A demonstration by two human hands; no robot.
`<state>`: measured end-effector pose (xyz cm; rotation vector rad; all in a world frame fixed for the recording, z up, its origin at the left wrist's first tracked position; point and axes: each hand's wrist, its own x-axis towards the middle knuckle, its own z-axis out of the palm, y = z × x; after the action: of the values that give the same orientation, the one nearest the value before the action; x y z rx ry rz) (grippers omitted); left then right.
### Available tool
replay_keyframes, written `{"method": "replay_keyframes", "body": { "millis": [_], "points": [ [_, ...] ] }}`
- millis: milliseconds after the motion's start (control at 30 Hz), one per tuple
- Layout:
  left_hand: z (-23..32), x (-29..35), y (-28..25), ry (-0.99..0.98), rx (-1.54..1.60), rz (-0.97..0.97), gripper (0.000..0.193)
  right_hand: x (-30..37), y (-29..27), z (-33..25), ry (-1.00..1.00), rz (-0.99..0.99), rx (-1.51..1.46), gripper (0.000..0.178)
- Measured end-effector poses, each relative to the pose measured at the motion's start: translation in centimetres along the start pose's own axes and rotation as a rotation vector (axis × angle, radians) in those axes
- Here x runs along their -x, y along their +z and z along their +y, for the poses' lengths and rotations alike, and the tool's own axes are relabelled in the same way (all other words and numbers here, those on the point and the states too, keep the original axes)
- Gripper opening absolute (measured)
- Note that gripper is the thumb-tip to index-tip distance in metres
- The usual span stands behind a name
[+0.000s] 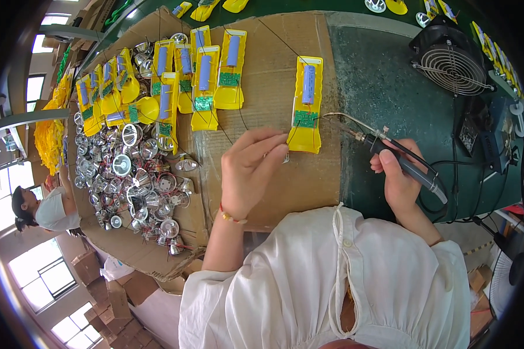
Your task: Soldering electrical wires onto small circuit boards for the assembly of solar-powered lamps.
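My right hand (pixel 403 180) is wrapped round a black soldering iron (pixel 406 168), which has a thin pale tube running along it. The iron's tip points left, a little right of a yellow plastic housing (pixel 304 141). In that housing lie a blue-purple cylindrical battery (pixel 309 84) and a green circuit board (pixel 305 119), with thin wires on the board. My left hand (pixel 250 166) is closed in a pinch beside the housing's near left edge. What its fingertips hold is hidden; a small pale bit shows just under them.
Several similar yellow housings (pixel 205 81) with batteries lie at the far left. Many silver reflector cups (pixel 122 165) with wires fill a cardboard tray on the left. A black fan with a wire grille (pixel 453 70) stands far right, near cables. Another person (pixel 55 206) is at the left.
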<state>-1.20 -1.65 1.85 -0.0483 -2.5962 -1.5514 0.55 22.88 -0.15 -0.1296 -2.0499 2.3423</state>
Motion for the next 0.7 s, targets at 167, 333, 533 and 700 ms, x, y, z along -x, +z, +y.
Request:
{"method": "replay_keyframes", "body": {
  "millis": [167,333,533,700],
  "points": [
    [-0.7,-0.1,1.0,0.288,-0.220,-0.111,0.018,0.0,0.3,0.0,-0.025,-0.004,-0.015,0.017],
    [-0.6,0.0,2.4,0.088,-0.124,0.033,0.008,0.4,0.6,-0.2,-0.043,-0.015,0.034,0.017],
    [-0.5,-0.7,2.8,-0.083,-0.040,-0.024,0.007,0.0,1.5,0.8,-0.101,-0.027,0.145,0.016],
    [-0.9,-0.9,3.0,-0.093,-0.005,-0.003,0.007,-0.2,1.8,0.9,-0.110,-0.039,0.151,0.015]
  ]
}}
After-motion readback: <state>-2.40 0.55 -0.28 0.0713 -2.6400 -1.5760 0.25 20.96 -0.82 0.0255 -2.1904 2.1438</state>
